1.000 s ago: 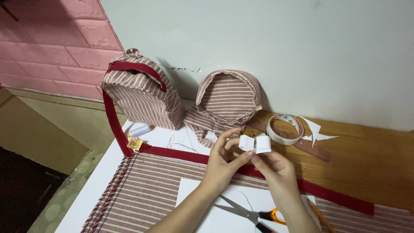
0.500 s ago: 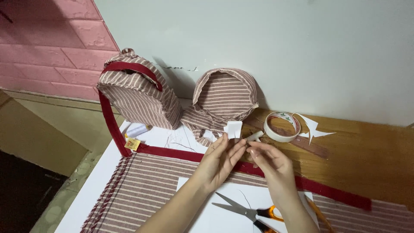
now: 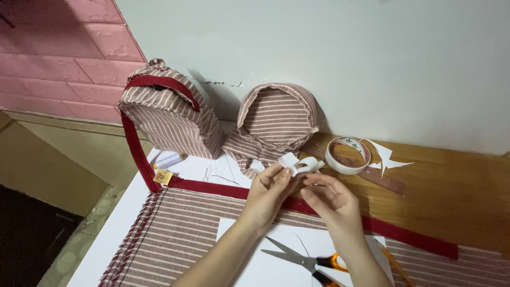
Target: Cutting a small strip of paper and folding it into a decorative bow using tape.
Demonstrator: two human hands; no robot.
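— Lower and curled now, that white strip point(image 3: 297, 163), down from where it stood upright.
— Left hand point(image 3: 267, 192) pinches it, right hand point(image 3: 330, 197) steadies; it's above the red band point(image 3: 223, 189).
— Mid-shaping, it seems; pressing needs firm fingertips.

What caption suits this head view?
Both hands fold a small white strip above striped cloth, scissors and a tape roll.

Left hand point(image 3: 268, 192), right hand point(image 3: 329, 199) raised together, fingertips pinching.
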